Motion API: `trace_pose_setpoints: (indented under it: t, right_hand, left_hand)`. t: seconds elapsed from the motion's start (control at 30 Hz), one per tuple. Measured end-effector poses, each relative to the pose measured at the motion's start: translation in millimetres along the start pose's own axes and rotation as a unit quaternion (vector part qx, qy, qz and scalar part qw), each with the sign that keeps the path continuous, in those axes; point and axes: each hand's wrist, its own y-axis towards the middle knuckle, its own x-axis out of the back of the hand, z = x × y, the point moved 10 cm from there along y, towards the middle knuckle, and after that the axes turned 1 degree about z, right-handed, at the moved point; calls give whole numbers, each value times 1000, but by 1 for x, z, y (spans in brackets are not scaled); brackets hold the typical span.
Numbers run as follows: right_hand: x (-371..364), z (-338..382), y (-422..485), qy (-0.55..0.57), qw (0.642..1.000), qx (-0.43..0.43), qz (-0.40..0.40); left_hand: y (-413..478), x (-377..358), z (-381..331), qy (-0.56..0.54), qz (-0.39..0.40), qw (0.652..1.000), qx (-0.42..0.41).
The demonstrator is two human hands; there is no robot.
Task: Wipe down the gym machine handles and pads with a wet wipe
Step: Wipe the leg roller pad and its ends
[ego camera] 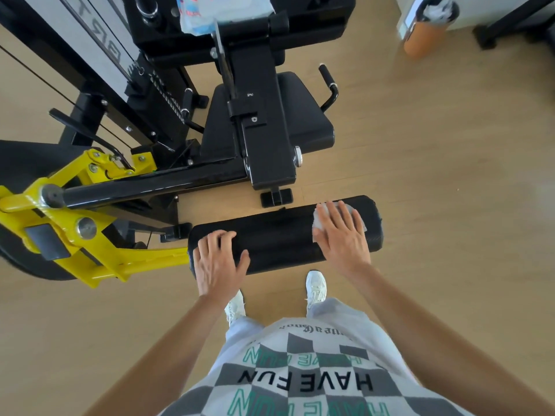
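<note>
1. The black cylindrical foam roller pad point(279, 238) lies crosswise, left to right, just in front of the person, over the light wooden floor point(450, 175).
2. The left hand point(217, 262) holds the left end of the roller pad: its fingers bend over the top and the thumb is spread along the near face.
3. The right hand point(342, 232) lies flat on the right part of the roller pad, fingers straight and spread, grasping nothing.
4. The white crumpled wet wipe point(360, 223) is pressed between the right palm and the pad, its edges showing on both sides of the fingers.
5. A yellow steel lever arm point(90, 250) meets the pad's left end.
6. A black padded seat point(300, 121) sits farther away, with a black handle grip point(329, 82) on its right.
7. A blue-and-white wipes pack point(210, 10) rests on the machine at the far edge.
</note>
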Motion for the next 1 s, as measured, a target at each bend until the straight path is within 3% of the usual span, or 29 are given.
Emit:
trace_pose_setpoints:
  t: [0.13, 0.3, 0.6, 0.77, 1.0]
  right_hand:
    - [14, -54, -2, 6, 996, -83, -18]
    - [10, -46, 4, 12, 995, -102, -10]
    - [-20, 62, 1, -8, 998, 50, 36]
    - [-15, 60, -2, -24, 993, 115, 28]
    - [9, -26, 5, 0, 999, -33, -16]
  left_hand:
    - [5, -19, 4, 38, 54, 998, -1]
    - [0, -27, 4, 27, 88, 996, 13]
    - [-39, -21, 4, 47, 89, 995, -17]
    - [-40, -18, 7, 41, 91, 995, -6]
    - [-40, -17, 7, 27, 83, 996, 1]
